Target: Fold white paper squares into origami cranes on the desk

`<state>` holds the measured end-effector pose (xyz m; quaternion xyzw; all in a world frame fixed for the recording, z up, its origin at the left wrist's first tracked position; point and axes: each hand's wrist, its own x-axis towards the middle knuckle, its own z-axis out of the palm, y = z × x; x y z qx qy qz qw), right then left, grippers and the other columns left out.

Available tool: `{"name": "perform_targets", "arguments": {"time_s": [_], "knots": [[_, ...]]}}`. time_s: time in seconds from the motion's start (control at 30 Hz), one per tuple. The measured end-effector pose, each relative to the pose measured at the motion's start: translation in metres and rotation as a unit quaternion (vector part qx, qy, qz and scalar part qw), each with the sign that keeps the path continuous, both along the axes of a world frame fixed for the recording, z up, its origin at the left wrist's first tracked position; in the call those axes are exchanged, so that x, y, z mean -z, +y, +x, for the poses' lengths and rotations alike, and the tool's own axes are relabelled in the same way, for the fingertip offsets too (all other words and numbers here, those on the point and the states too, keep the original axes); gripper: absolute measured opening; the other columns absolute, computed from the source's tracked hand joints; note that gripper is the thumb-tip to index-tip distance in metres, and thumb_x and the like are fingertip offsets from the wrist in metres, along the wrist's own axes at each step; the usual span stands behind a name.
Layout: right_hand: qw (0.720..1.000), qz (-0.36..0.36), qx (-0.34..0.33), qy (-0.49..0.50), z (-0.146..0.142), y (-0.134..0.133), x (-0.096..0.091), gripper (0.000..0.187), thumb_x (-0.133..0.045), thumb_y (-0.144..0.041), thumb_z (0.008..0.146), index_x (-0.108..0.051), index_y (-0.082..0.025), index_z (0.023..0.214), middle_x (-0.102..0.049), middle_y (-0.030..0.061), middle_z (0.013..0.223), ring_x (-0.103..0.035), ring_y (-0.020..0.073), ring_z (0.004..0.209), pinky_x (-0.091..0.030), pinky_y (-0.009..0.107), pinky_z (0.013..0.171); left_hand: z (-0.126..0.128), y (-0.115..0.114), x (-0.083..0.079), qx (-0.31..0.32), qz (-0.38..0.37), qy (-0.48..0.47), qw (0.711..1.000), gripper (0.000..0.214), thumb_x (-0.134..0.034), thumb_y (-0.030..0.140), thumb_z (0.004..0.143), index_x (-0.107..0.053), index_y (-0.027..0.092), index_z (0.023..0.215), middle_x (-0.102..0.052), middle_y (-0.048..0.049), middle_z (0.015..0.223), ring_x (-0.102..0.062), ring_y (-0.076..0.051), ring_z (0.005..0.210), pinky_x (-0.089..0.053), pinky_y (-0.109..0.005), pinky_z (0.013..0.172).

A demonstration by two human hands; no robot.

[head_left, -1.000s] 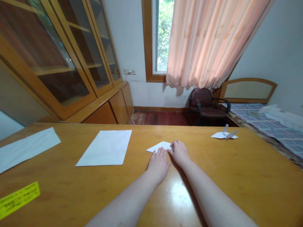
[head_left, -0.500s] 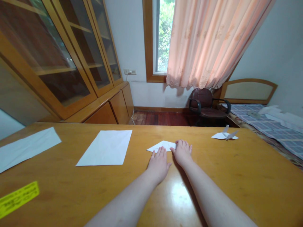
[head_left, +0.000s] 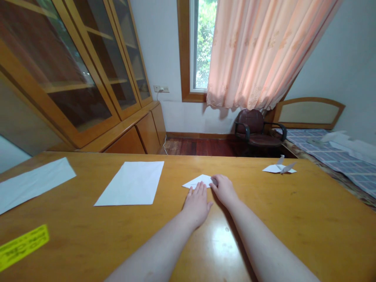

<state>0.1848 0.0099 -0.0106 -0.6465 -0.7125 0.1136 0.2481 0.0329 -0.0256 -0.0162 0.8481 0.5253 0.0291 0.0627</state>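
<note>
A small folded white paper (head_left: 202, 179) lies on the table in front of me, its left corner pointing left. My left hand (head_left: 196, 204) rests on its near edge, fingers stretched out flat and the thumb apart. At the paper's right end, my right hand (head_left: 223, 190) has its fingers curled and pinches the corner, which looks raised and shaded between them. The fingers partly hide that end. Off to the right stands a folded paper crane (head_left: 277, 168) with its wings or points sticking up.
A flat white sheet (head_left: 133, 184) lies left of my hands, with a long paper strip (head_left: 38, 182) farther left. A yellow label (head_left: 23, 246) marks the near left of the wooden table (head_left: 88, 243). Beyond are a cabinet (head_left: 123, 125), an office chair (head_left: 252, 127) and a bed (head_left: 337, 147).
My right hand has shifted slightly left and its fingers have curled in. The paper's right corner has come up with them. My left hand stays in place.
</note>
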Motion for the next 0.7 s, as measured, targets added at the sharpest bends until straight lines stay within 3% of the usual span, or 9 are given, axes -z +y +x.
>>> {"name": "perform_targets", "arguments": {"time_s": [0.23,0.37,0.57,0.7], "knots": [[1.0,-0.011,0.002,-0.025,0.001,0.0,0.001,0.031,-0.064,-0.038,0.078,-0.061,-0.02,0.104,-0.063,0.0074,0.105,-0.054,0.0221,0.1,-0.037,0.032,0.087,0.002,-0.003,-0.001,-0.026,0.006,0.023,0.999,0.065,-0.035,0.045,0.089,-0.029,0.008,0.142,-0.023,-0.013,0.15,-0.018,-0.026,0.139,-0.019,-0.047,0.112],[0.999,-0.024,0.006,-0.026,0.0,0.0,-0.001,0.027,-0.062,-0.034,0.08,-0.062,-0.022,0.104,-0.061,0.0056,0.108,-0.053,0.0207,0.102,-0.035,0.031,0.088,0.004,-0.005,-0.005,-0.041,0.002,0.038,0.998,0.066,-0.038,0.045,0.088,-0.03,0.007,0.142,-0.025,-0.0152,0.149,-0.02,-0.027,0.139,-0.021,-0.046,0.112],[0.999,-0.046,0.015,-0.011,-0.001,0.001,-0.004,0.021,-0.059,-0.028,0.082,-0.064,-0.024,0.102,-0.061,0.0044,0.109,-0.053,0.02,0.102,-0.035,0.031,0.089,0.01,-0.012,-0.013,-0.111,-0.003,0.069,0.991,0.073,-0.046,0.048,0.084,-0.036,-0.001,0.137,-0.028,-0.0245,0.145,-0.023,-0.034,0.137,-0.023,-0.045,0.11],[0.998,-0.053,0.016,-0.011,-0.001,0.0,-0.006,0.022,-0.059,-0.029,0.082,-0.064,-0.024,0.103,-0.061,0.0047,0.11,-0.052,0.02,0.103,-0.034,0.031,0.089,0.012,-0.016,-0.02,-0.15,0.001,0.099,0.984,0.074,-0.046,0.051,0.083,-0.04,0.0,0.135,-0.033,-0.0257,0.143,-0.027,-0.037,0.135,-0.025,-0.049,0.108]]}}
